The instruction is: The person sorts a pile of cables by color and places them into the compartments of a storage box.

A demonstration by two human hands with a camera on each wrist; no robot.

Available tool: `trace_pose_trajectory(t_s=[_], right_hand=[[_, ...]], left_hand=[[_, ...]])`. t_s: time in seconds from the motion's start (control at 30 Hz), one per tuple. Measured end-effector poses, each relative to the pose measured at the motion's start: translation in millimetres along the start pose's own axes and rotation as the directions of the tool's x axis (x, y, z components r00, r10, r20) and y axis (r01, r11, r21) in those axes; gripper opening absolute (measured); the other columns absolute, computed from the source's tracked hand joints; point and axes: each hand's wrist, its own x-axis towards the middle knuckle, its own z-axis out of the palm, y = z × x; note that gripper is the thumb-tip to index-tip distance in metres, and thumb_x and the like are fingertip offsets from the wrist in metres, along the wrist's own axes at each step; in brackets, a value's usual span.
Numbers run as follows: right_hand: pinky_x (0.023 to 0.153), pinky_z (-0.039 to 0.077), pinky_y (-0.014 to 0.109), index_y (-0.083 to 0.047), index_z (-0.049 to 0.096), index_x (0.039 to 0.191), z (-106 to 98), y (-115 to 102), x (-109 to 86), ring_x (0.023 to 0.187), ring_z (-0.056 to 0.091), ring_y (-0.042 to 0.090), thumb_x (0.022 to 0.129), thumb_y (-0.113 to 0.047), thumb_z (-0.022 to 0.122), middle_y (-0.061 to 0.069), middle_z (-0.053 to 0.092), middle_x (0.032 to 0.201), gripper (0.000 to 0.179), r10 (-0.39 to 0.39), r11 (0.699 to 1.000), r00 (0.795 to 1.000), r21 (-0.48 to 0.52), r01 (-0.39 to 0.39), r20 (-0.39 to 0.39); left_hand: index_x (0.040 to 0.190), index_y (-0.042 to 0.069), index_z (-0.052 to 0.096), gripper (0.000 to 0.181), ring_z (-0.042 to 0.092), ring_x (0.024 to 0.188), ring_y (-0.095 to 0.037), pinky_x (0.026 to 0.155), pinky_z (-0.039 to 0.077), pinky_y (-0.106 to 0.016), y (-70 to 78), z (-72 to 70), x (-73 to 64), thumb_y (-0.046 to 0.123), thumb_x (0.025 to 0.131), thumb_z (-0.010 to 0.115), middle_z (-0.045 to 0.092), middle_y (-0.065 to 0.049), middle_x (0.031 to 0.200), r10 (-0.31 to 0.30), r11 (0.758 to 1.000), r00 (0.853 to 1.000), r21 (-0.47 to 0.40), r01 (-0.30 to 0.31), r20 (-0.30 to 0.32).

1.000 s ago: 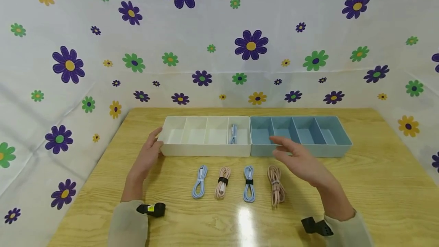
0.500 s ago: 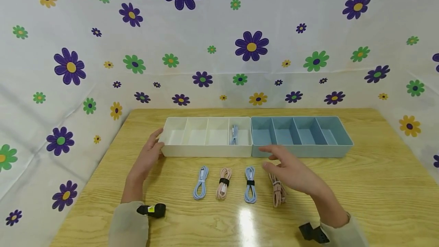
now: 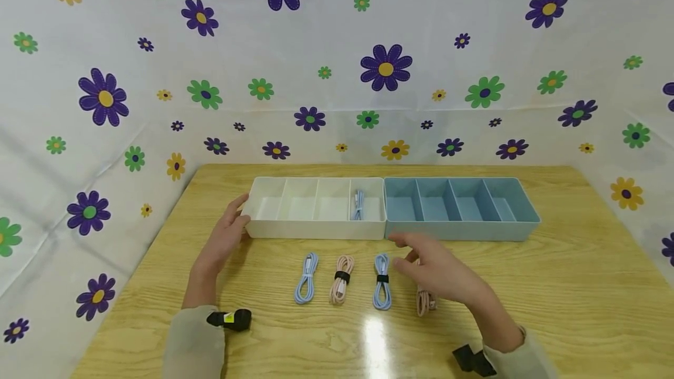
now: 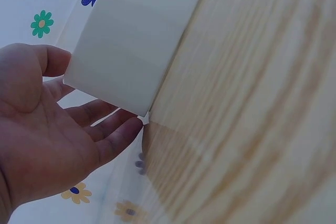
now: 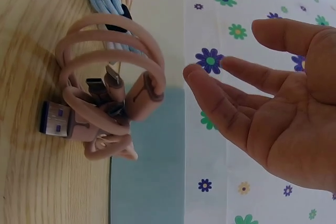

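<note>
One white tray [image 3: 316, 230] adjoins a blue tray [image 3: 474, 231] near the bench's [image 3: 595, 285] far edge, brown cable [image 3: 425, 303] before the blue, room stretching rightward. Left wrist: left hand [image 4: 52, 124], loose, touches the white tray's end. Right wrist: right hand [image 5: 294, 124], released, near the cable.

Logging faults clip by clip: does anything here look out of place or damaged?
Nothing stands out: the white tray and blue tray stand end to end, and four bundled cables lie in a row on the table, without visible damage.
</note>
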Motion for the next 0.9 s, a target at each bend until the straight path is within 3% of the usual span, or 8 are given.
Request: trace_pose_trajectory(t_s=[0.13, 0.4, 0.63, 0.9], right_hand=[[0.074, 0.051, 0.034, -0.006, 0.052, 0.142, 7.8, -3.9, 3.0, 0.104, 0.060, 0.023, 0.101, -0.024, 0.058, 0.016, 0.056, 0.137, 0.045, -0.005, 0.999, 1.000, -0.050, 0.007, 0.030], [0.077, 0.051, 0.035, -0.006, 0.056, 0.139, 23.4, -5.1, 5.6, 0.105, 0.062, 0.025, 0.100, -0.017, 0.058, 0.015, 0.052, 0.139, 0.040, -0.018, 0.997, 0.998, -0.071, 0.022, 0.053], [0.069, 0.050, 0.030, -0.004, 0.058, 0.135, 31.5, -6.7, 7.0, 0.093, 0.061, 0.020, 0.097, -0.017, 0.064, 0.018, 0.056, 0.129, 0.040, -0.023, 0.990, 0.999, -0.135, 0.029, 0.046], [0.061, 0.043, 0.029, 0.001, 0.058, 0.135, 38.0, -7.2, 7.7, 0.073, 0.050, 0.013, 0.097, -0.011, 0.062, 0.018, 0.058, 0.119, 0.040, -0.009, 0.979, 0.997, -0.203, 0.024, 0.071]], left_hand=[[0.161, 0.018, 0.009, 0.059, 0.029, 0.141, -0.040, 0.111, 0.029, -0.058, 0.3, -0.1, -0.2, 0.022, 0.107, 0.032, 0.020, -0.027, 0.160, 0.000, 1.000, 1.000, -0.010, 0.000, 0.002], [0.161, 0.018, 0.010, 0.059, 0.031, 0.140, -0.040, 0.110, 0.030, -0.057, -1.6, -0.3, 0.3, 0.023, 0.107, 0.032, 0.022, -0.026, 0.159, -0.003, 1.000, 1.000, 0.003, 0.003, -0.003], [0.161, 0.017, 0.010, 0.059, 0.031, 0.140, -0.040, 0.110, 0.030, -0.058, -1.7, 0.1, 0.3, 0.024, 0.107, 0.032, 0.023, -0.026, 0.158, 0.004, 1.000, 1.000, 0.011, -0.004, -0.002], [0.161, 0.018, 0.011, 0.058, 0.028, 0.142, -0.040, 0.112, 0.028, -0.059, 0.4, -0.3, -0.8, 0.025, 0.108, 0.032, 0.021, -0.025, 0.160, -0.002, 1.000, 1.000, 0.019, 0.002, -0.005]])
